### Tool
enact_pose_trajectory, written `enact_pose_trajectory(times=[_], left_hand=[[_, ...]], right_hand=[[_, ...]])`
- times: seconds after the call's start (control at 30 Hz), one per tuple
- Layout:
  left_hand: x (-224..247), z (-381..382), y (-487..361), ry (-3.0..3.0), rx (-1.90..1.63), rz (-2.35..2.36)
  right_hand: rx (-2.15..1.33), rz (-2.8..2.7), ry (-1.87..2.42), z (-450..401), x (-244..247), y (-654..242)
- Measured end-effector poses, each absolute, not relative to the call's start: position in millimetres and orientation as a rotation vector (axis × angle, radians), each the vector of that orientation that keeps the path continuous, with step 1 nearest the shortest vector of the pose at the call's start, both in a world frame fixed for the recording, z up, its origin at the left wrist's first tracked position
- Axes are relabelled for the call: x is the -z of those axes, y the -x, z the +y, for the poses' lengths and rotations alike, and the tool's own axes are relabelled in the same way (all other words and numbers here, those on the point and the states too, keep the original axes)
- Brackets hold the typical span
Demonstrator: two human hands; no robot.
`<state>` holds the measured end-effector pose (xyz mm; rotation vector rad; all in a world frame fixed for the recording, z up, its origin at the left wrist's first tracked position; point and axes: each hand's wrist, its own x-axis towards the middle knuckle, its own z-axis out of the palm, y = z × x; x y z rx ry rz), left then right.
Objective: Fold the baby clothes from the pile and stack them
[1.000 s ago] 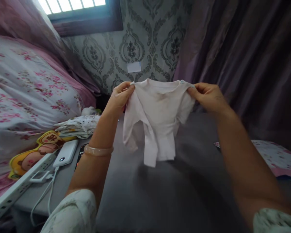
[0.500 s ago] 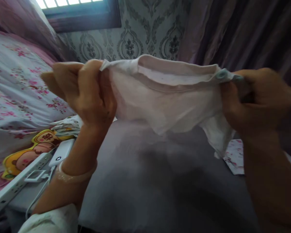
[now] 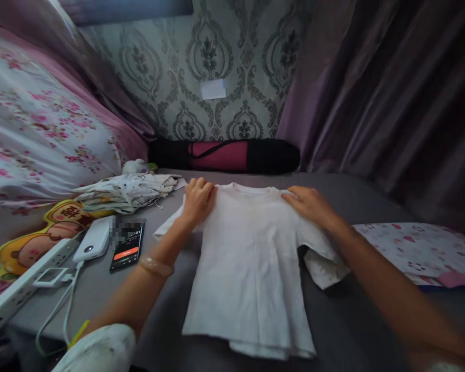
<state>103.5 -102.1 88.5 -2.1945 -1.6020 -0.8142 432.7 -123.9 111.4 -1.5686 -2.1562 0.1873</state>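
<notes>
A small white short-sleeved T-shirt point(image 3: 251, 258) lies spread on the grey bed surface, its neckline away from me and its hem toward me. My left hand point(image 3: 200, 199) is closed on the left shoulder by the collar. On the other shoulder, my right hand point(image 3: 308, 204) pinches the cloth near the neck fastening. The right sleeve hangs out with a fold in it, and part of the left sleeve is hidden behind my left hand and wrist. The front hem shows two layers, slightly out of line.
To the left are a smartphone point(image 3: 127, 248), a white power bank point(image 3: 95, 238), a power strip point(image 3: 31, 284) and a yellow cartoon cushion point(image 3: 42, 243). Crumpled cloth point(image 3: 129, 192) lies behind them. A black and red roll bag point(image 3: 220, 156) lines the wall. Folded printed fabric point(image 3: 414, 248) lies right.
Both hands have come down from in front of my face, lowering the T-shirt from mid-air onto the bed. It now lies spread out instead of hanging bunched. My view has tilted downward.
</notes>
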Motion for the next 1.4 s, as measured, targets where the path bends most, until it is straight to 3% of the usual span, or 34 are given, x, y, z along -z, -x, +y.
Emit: enact_pose_trajectory(times=[0.1,0.23,0.83,1.0,1.1,1.4], left_hand=[[-35.0,-77.7,-102.8,2.277,0.649,-1.69],[-3.8,-56.8,-101.9,2.284,0.575,-1.722],[9.8,27.8,-101.7,2.288,0.451,-1.77],[6.7,26.5,-113.8,2.291,0.374,-1.833],[7.1,17.3,-125.7,2.39,0.431,-1.739],[29.7,5.6,-142.6,2.766,0.181,-1.647]], right_hand=[[-0.034,-2.328,1.741,-103.4,-62.4,-424.3],[0.007,-2.395,1.856,-87.9,-35.6,-415.9],[0.036,-2.456,1.987,4.4,-19.9,-415.1],[0.142,-2.375,2.041,4.9,-10.9,-404.9],[0.24,-2.366,1.865,-3.8,-3.7,-391.7],[-0.314,-2.257,1.703,-19.2,-10.8,-404.2]])
